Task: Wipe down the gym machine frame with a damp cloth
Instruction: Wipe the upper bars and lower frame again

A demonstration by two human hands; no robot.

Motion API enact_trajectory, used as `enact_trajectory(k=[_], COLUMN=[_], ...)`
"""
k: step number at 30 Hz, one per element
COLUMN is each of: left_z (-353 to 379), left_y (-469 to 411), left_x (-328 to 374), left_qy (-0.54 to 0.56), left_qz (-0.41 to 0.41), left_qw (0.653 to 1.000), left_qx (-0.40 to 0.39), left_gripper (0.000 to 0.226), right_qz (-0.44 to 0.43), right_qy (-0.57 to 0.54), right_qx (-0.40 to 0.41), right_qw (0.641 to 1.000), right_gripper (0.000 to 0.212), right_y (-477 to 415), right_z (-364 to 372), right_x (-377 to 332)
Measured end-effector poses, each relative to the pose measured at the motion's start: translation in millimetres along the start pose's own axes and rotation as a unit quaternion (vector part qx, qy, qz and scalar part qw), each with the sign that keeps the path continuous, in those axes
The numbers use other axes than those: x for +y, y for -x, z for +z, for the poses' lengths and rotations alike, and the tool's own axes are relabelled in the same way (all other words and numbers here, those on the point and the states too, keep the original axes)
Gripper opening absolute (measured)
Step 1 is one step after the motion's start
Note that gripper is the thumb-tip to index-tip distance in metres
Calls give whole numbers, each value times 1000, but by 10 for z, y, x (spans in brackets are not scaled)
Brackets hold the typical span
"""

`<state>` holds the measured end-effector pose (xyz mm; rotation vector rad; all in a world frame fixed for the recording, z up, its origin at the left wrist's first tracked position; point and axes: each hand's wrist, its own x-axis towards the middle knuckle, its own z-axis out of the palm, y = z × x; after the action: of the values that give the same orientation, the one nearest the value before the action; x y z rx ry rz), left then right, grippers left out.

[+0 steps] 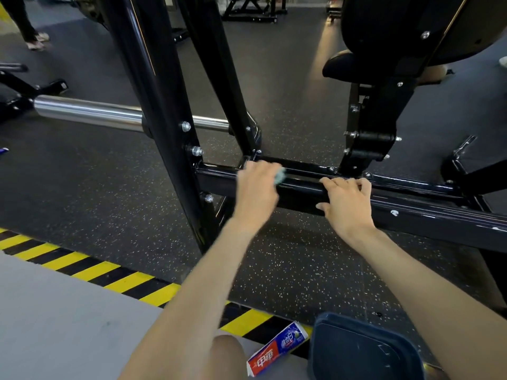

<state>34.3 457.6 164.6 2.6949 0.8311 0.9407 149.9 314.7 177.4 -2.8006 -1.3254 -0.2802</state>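
A person's two bare arms reach forward and down to a black gym machine. The left hand (pixel 256 187), blurred, is closed around a small pale blue-green cloth (pixel 280 175), which shows just beyond its fingers and is pressed to the top of the machine's low horizontal frame bar (pixel 428 204). Just to the right of that grip, on the same bar, the right hand (pixel 347 204) holds on with fingers bent over the top edge and thumb spread on the near face. Bare bar shows between the two hands.

Immediately left of the cloth hand, a thick black upright post (pixel 153 105) with silver bolts rises from the bar's end. Beyond it and to the left, a chrome sleeve (pixel 87 111) sticks out sideways. Beyond the right hand, a padded seat (pixel 340 64) stands on a bracket bolted to the bar.

Below the hands lies speckled black rubber flooring (pixel 109 193). Nearer the person, behind both wrists, runs a yellow-and-black striped floor strip (pixel 82 267). Beneath the forearms lie a red-and-blue toothpaste tube (pixel 277 349) and a dark blue container (pixel 362 349), side by side.
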Motion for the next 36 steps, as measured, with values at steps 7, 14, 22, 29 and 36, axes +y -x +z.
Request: enact_trajectory(k=[7,14,22,29,36], left_z=[-70,-16,187,201,474], left_y=[-29,251,411,303,621], left_x=[92,-478,-323,-414,574], left_qy=[-122,55,142,210,293], left_qz=[-79,-94,-192,-350,-91], left_qw=[989,983,952,870,948], left_qx=[43,149,189,278,90], left_gripper=[27,46,41,31,41], right_qz=[17,21,14,9,11], right_qy=[-19,-19,-25,-38,-40], right_qx=[5,7,5,26,6], right_qw=[1000,1000,1000,999,999], right_gripper=[55,55,54,55,57], right_y=[31,28,26,39,23], right_z=[42,60,72,128,58], right_x=[-49,-64,-45,-21,-11])
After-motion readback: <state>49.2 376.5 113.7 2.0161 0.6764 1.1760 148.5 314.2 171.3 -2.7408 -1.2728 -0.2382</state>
